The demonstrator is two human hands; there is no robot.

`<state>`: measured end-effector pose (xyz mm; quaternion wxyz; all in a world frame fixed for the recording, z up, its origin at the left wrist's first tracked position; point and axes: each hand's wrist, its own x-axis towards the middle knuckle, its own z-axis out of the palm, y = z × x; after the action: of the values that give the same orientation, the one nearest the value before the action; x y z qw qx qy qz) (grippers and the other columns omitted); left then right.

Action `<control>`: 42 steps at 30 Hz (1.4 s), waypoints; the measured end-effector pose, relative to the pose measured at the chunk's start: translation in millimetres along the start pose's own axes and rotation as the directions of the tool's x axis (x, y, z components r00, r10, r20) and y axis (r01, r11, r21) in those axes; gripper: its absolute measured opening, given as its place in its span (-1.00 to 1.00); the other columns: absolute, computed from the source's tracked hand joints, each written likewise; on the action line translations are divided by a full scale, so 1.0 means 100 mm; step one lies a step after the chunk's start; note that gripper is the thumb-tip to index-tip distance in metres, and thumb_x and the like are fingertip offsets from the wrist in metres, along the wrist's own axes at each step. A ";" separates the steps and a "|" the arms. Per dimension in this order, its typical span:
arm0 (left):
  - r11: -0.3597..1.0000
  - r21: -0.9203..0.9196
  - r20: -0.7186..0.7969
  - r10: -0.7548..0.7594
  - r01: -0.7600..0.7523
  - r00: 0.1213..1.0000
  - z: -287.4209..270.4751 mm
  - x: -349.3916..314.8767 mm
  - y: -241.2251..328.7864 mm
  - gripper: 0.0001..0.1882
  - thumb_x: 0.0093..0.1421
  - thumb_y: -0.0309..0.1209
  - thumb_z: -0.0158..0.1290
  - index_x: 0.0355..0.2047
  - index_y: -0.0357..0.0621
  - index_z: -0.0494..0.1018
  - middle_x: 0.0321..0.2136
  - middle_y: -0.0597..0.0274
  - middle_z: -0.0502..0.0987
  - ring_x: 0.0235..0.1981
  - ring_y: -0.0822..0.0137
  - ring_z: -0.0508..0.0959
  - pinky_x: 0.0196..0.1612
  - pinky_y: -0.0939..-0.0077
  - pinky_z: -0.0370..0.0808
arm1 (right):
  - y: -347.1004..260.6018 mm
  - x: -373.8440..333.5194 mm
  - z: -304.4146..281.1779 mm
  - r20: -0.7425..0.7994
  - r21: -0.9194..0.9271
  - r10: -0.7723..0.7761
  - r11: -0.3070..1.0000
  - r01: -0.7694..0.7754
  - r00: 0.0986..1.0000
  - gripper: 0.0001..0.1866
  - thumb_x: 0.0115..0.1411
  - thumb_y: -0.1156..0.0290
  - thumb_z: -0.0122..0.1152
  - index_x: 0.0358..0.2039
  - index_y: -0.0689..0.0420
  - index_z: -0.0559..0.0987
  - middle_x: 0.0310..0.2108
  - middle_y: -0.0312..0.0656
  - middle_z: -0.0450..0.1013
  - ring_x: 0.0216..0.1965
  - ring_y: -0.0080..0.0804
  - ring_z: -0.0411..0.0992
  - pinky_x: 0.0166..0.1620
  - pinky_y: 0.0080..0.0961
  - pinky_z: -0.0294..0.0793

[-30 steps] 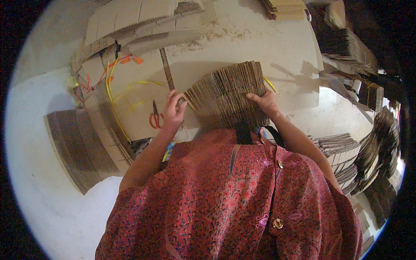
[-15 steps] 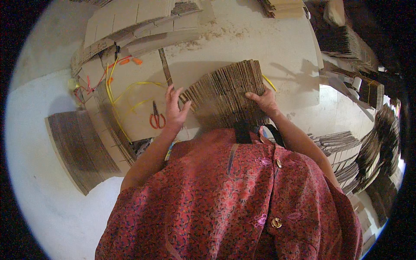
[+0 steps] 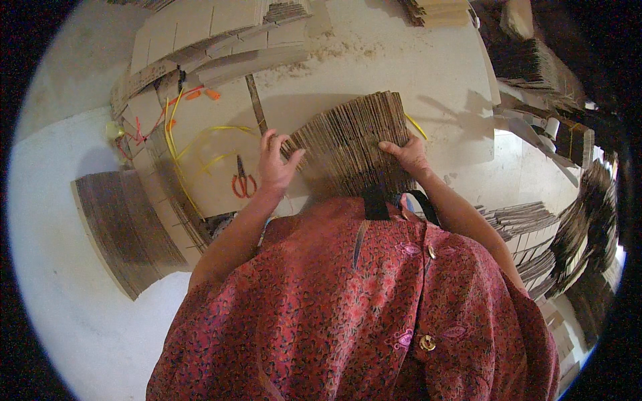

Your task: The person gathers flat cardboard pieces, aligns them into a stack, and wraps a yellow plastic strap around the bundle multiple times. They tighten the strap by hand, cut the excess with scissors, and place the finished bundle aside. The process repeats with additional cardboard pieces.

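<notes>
A bundle of brown cardboard pieces (image 3: 351,137), standing on edge and packed side by side, fans out in front of my chest. My left hand (image 3: 277,164) curls round its left end, thumb toward me and fingers on the far side. At the right end, my right hand (image 3: 409,155) grips the bundle with the thumb laid over the top edges. The bundle's near side is partly hidden by my red patterned shirt (image 3: 334,287). Left of my left hand lie scissors with orange-red handles (image 3: 243,186), blades pointing away from me.
Yellow straps (image 3: 175,134) and orange pieces (image 3: 212,95) lie on the pale work surface (image 3: 428,67) to the left. Flat cardboard is stacked at the far left (image 3: 200,27). Another cardboard stack (image 3: 127,227) stands low at left. More piles (image 3: 525,220) are at right.
My left hand has moved slightly right, pushing in against the left end of the cardboard bundle, which looks a little tighter there. My right hand has stayed in place.
</notes>
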<state>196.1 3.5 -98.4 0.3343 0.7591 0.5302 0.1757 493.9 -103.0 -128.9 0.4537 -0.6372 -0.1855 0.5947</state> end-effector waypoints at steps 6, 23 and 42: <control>0.999 -0.012 -0.057 0.049 -0.050 0.997 0.07 -0.03 -0.15 -0.54 -0.13 -0.43 0.20 -0.20 -0.15 0.29 -0.06 -0.04 0.21 -0.04 -0.01 0.29 -0.01 0.26 0.28 | 0.02 0.01 -0.01 0.001 0.012 0.007 1.000 -0.007 1.000 -0.49 -0.16 0.40 0.42 -0.18 0.25 0.43 -0.31 -0.19 0.49 -0.33 -0.44 0.46 -0.23 -0.48 0.48; 0.976 0.180 -0.024 0.133 -0.127 0.991 -0.01 -0.04 0.02 -0.62 -0.07 -0.37 0.14 -0.19 -0.06 0.37 0.04 0.00 0.20 0.03 -0.04 0.24 0.00 0.22 0.28 | -0.02 -0.01 0.00 -0.019 -0.070 0.009 0.998 -0.010 1.000 -0.47 -0.18 0.34 0.43 -0.19 0.26 0.44 -0.31 -0.18 0.50 -0.34 -0.44 0.46 -0.22 -0.45 0.48; 0.937 0.248 0.007 0.250 -0.244 0.968 0.06 0.02 0.03 -0.66 -0.03 -0.40 0.11 -0.18 -0.02 0.41 0.03 0.00 0.20 0.05 -0.03 0.21 0.07 0.16 0.18 | -0.06 -0.03 0.02 -0.040 -0.058 0.009 0.998 -0.011 0.999 -0.49 -0.18 0.40 0.43 -0.19 0.24 0.44 -0.29 -0.17 0.50 -0.30 -0.43 0.46 -0.19 -0.46 0.47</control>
<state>202.5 2.3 -100.4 0.2059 0.8532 0.4524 0.1582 493.5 -101.9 -122.1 0.4357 -0.6626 -0.1907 0.5786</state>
